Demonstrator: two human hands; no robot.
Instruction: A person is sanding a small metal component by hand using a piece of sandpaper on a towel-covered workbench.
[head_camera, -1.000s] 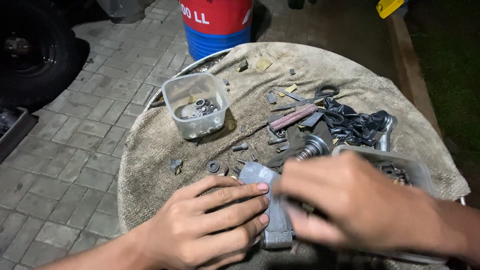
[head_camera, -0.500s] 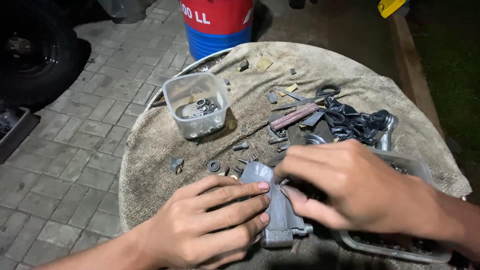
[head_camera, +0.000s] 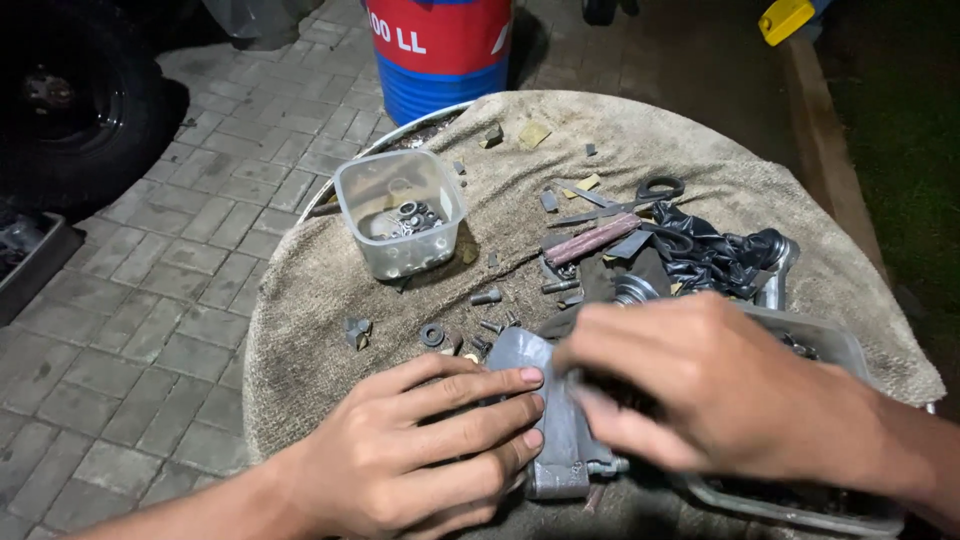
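Paved yard at night: one towel-draped round table (head_camera: 330, 290), rough beige cloth.
At 6 o'clock, the left hand (head_camera: 420, 450) presses flat, fingers spread, on a grey cast-metal part (head_camera: 560, 440); the right hand (head_camera: 710, 390), blurred, pinches its top. One clear plastic tub (head_camera: 398, 212) of washers at 11; one pair of scissors (head_camera: 625, 200) at 1.

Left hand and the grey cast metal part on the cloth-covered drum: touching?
Touching. The head view shows the left hand lying flat with its fingers pressed on the grey cast metal part, no gap visible between them.
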